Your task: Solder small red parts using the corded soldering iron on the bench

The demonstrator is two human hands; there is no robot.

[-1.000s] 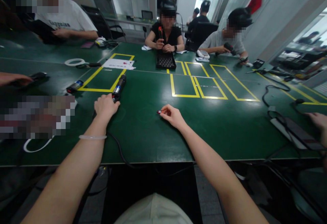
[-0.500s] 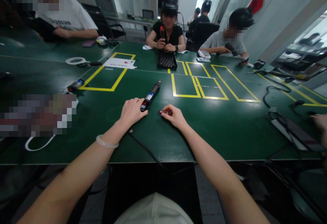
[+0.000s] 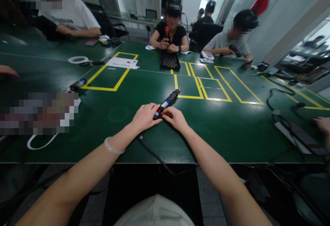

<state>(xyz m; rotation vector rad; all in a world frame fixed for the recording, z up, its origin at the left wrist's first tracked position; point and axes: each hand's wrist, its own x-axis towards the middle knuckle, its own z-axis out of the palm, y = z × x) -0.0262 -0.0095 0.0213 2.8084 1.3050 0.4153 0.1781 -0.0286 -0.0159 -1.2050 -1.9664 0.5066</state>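
A black electric screwdriver (image 3: 167, 103) with a blue and silver band lies slanted on the green table (image 3: 134, 130). My left hand (image 3: 144, 116) is closed round its near end. My right hand (image 3: 174, 118) rests right beside it, fingers pinched on a small red part (image 3: 168, 114) that touches the tool's near end. A black cable (image 3: 157, 157) runs from the tool back over the table's front edge.
Yellow tape rectangles (image 3: 203, 88) mark the table beyond my hands. A black parts tray (image 3: 168, 61) sits in front of a person across the table. Another screwdriver (image 3: 78, 84) lies at the left. Cables and a power strip (image 3: 294, 133) lie on the right, by another person's hand.
My left hand has dragged the screwdriver from the left to the middle, up against my right hand and its red part. The right hand has stayed almost in place.
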